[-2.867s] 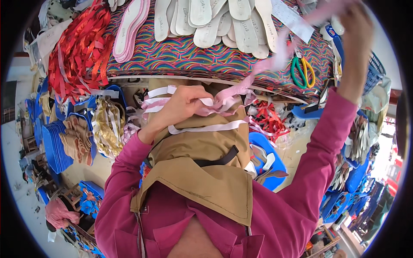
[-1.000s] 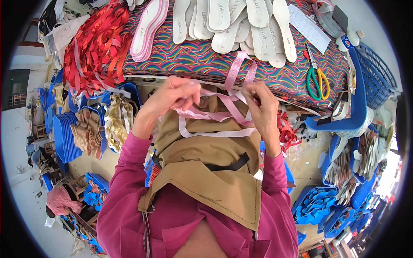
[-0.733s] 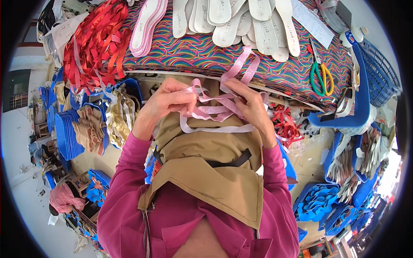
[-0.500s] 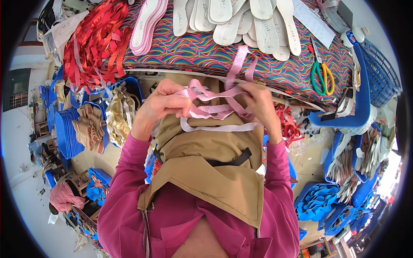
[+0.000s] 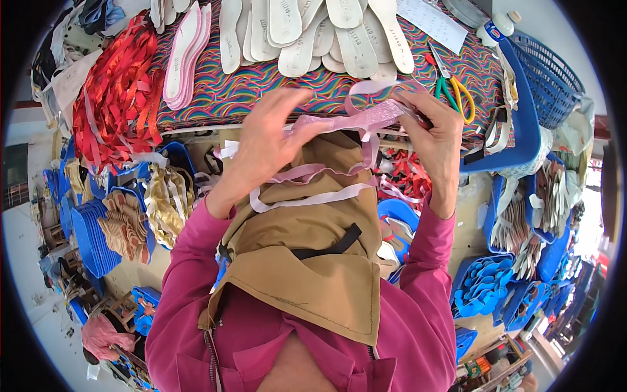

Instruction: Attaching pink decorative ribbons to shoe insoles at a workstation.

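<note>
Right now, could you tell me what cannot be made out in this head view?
- Left hand: its fingertips hide their grip on the pink straps.
- Right hand: the palm faces away, so its hold is unseen.
- Scissors: the right hand covers the lower part of the handles.
- White insoles: cut off by the top edge.

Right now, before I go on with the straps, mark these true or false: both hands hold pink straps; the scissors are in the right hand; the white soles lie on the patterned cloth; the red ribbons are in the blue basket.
1. Both hands hold pink straps: true. The left hand and the right hand stretch the pink straps between them.
2. Scissors in the right hand: false. The scissors lie on the patterned cloth.
3. White soles on the cloth: true, the white soles.
4. Red ribbons in the blue basket: false. The red ribbons hang at the table's left end; the blue basket is at the right.
</note>
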A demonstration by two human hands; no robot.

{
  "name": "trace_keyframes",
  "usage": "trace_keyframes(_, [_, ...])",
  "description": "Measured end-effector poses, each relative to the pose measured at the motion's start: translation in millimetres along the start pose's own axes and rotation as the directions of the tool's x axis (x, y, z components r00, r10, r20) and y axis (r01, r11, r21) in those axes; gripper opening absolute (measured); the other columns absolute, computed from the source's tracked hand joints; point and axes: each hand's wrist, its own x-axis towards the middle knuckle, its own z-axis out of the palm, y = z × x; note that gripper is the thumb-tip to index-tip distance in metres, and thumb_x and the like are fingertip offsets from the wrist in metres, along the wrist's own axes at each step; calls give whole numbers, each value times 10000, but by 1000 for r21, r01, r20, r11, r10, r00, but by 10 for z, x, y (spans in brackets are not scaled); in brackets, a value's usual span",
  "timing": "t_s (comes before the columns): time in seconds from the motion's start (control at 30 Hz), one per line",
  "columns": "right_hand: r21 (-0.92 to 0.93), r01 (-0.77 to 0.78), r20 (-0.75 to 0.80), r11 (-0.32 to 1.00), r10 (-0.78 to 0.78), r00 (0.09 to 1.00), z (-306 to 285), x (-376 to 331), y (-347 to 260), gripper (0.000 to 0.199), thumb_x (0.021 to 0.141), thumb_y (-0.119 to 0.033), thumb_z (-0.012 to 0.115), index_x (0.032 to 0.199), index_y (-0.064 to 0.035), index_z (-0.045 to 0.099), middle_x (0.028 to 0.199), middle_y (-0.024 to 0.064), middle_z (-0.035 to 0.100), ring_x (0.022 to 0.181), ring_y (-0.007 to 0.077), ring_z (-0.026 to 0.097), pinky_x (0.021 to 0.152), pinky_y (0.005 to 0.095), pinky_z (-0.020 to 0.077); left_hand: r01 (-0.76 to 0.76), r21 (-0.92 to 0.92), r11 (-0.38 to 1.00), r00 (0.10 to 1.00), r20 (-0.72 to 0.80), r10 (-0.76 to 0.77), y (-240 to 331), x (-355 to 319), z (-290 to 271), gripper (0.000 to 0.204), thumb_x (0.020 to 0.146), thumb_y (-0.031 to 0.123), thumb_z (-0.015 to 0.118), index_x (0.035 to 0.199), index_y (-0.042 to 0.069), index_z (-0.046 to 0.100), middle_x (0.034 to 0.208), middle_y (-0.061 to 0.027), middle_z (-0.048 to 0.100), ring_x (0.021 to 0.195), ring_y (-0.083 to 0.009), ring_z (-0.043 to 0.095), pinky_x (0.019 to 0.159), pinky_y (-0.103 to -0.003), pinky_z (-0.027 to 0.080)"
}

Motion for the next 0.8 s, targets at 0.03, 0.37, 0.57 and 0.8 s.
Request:
trace_keyframes(0.03, [-21,9,23,1000,-8,1000,-4,30,-33,267,787,75,616,1034,23,704,909,33,693,672,84,502,593,189,386,-3,-1,1000,1000,0,3,27,102,105,364,798,209,755,1064,-13,642,1077,-102,619,886,-282,594,756,-346,478])
trace_keyframes(0.37, [-37,96,-305,995,-103,947,276,-252,20,298,756,53,689,1047,-10,682,1071,44,664,748,128,570,612,253,439,529,-766,366,847,447,-289,-11,421,444,181,861,100,701,1013,1,693,871,-40,670,741,-95,564,678,-206,442])
trace_keyframes(0.57, [-260,95,-232,961,-158,960,727,-487,257,358,688,91,678,1021,-41,687,1061,53,649,744,163,585,602,268,448,518,-830,208,812,400,-425,91,414,508,117,878,117,690,928,13,706,832,-32,673,642,-66,513,613,-172,413])
trace_keyframes(0.8, [-376,22,-305,926,-146,941,313,-729,517,453,626,138,604,1029,-55,682,1045,59,626,683,163,559,568,273,439,207,-950,234,856,60,-514,-297,663,-110,215,957,122,567,1115,-21,600,981,-125,694,822,-237,690,758,-293,577])
